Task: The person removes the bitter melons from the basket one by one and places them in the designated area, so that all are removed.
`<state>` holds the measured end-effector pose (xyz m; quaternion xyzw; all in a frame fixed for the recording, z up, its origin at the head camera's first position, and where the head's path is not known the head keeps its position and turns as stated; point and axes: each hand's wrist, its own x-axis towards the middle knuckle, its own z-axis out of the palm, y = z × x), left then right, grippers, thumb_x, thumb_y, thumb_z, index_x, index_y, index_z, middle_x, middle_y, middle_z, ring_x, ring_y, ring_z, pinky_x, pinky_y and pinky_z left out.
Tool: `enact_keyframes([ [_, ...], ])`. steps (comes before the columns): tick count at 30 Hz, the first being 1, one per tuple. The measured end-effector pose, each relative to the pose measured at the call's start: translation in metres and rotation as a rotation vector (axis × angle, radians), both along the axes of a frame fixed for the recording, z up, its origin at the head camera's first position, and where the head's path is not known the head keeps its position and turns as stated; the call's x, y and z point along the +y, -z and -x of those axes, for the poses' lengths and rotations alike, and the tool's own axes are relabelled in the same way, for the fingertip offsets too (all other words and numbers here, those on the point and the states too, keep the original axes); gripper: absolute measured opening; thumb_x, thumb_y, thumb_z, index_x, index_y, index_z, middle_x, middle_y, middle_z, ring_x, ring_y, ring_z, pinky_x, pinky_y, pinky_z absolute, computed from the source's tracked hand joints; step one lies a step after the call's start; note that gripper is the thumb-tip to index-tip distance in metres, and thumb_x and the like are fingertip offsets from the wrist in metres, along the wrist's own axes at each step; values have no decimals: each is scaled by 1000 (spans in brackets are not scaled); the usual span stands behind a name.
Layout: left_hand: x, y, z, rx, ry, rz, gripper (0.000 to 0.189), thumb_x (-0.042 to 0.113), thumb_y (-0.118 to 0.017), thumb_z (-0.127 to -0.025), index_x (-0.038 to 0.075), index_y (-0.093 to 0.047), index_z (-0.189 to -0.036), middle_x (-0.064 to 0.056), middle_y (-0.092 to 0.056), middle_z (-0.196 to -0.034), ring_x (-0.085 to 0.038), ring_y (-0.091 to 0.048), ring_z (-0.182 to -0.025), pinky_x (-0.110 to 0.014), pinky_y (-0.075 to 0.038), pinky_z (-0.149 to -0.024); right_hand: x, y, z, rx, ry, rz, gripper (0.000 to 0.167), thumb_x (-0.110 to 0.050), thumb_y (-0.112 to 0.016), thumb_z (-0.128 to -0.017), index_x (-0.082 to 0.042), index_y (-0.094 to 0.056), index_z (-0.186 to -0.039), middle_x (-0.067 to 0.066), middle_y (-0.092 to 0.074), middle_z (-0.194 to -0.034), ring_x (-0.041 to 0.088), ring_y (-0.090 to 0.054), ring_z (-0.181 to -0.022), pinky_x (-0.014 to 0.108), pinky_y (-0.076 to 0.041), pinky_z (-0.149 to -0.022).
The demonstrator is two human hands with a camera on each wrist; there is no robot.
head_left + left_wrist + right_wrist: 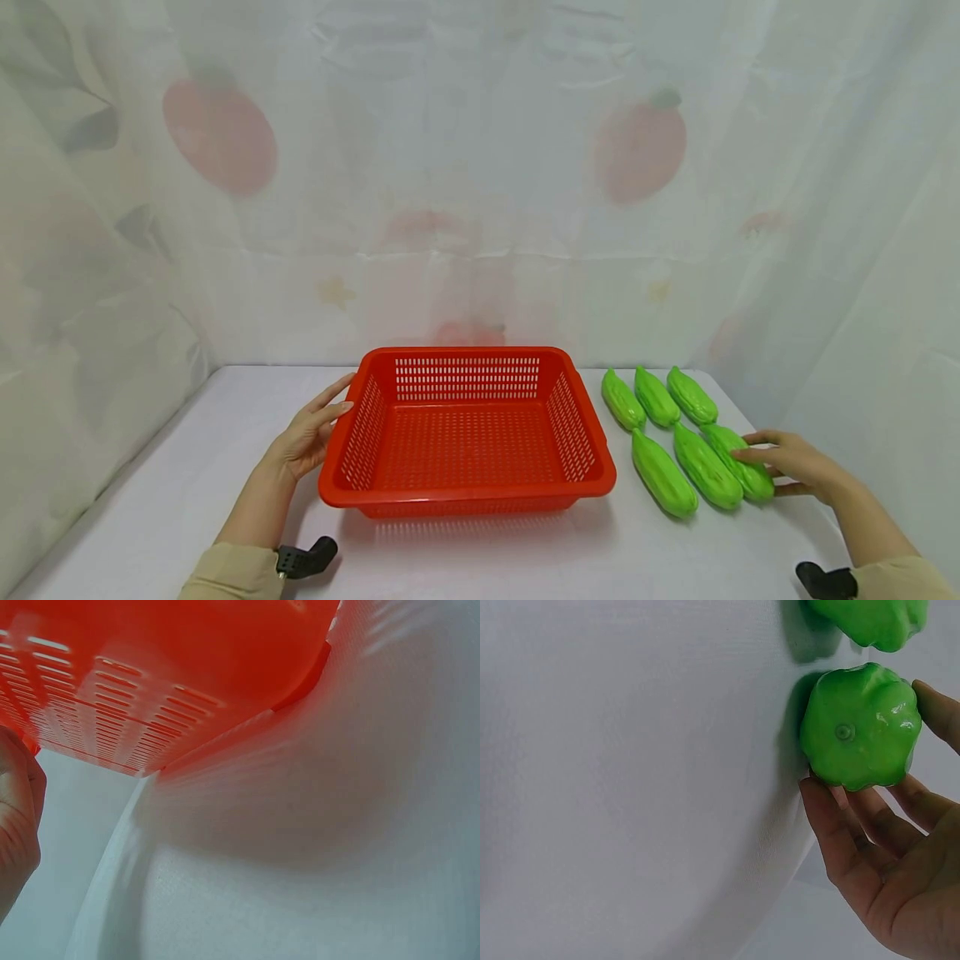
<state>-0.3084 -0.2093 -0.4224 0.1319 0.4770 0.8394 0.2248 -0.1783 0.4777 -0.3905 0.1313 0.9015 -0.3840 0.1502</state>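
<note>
A red plastic basket [468, 493] with slotted walls and nothing inside stands mid-table. My left hand [309, 433] holds its left rim, fingers at the edge; in the left wrist view the slotted outer wall [112, 697] fills the top, and only part of the hand [16, 817] shows. On the right lie several green, ridged bitter melons in two rows. My right hand [798, 464] grips the front-right bitter melon [738, 462]. The right wrist view shows that bitter melon [859, 731] end-on, thumb on one side and fingers [829, 825] on the other.
Beside the gripped one lies a front-row bitter melon [705, 467], with another [663, 475] nearer the basket. The back row includes a bitter melon [692, 396] at its right end. A white-covered table [465, 562] meets a fruit-print curtain [480, 167] behind.
</note>
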Motion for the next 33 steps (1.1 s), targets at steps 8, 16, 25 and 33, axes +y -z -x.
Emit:
enact_keyframes([
  [8, 0, 0, 0, 1, 0, -7, 55, 5, -38, -105, 27, -27, -154, 1, -71, -106, -13, -73, -87, -30, -63, -76, -2, -1, -3, 11, -9, 3, 81, -44, -57, -97, 15, -26, -145, 45, -32, -143, 50, -55, -118, 42, -60, -84],
  [16, 1, 1, 1, -7, 2, -11, 60, 6, -38, -105, 26, -19, -158, 1, -71, -108, -13, -73, -89, -31, -63, -77, -4, -1, -2, 22, -20, 1, 79, -42, -56, -98, 15, -27, -144, 45, -35, -140, 45, -59, -114, 42, -60, -83],
  [25, 0, 3, 1, 1, 11, -9, 56, 6, -37, -105, 27, -25, -155, 1, -71, -108, -12, -73, -88, -29, -63, -76, -6, 1, -3, 13, -21, -7, 79, -43, -54, -99, 17, -27, -144, 46, -34, -140, 45, -58, -114, 42, -61, -83],
  [33, -1, 5, 1, 1, 8, -12, 53, 5, -36, -105, 29, -30, -153, 1, -71, -110, -12, -73, -89, -30, -63, -77, -10, -2, -5, 54, -8, -102, 81, -51, -40, -102, 20, -30, -140, 45, -40, -135, 44, -61, -109, 42, -61, -80],
])
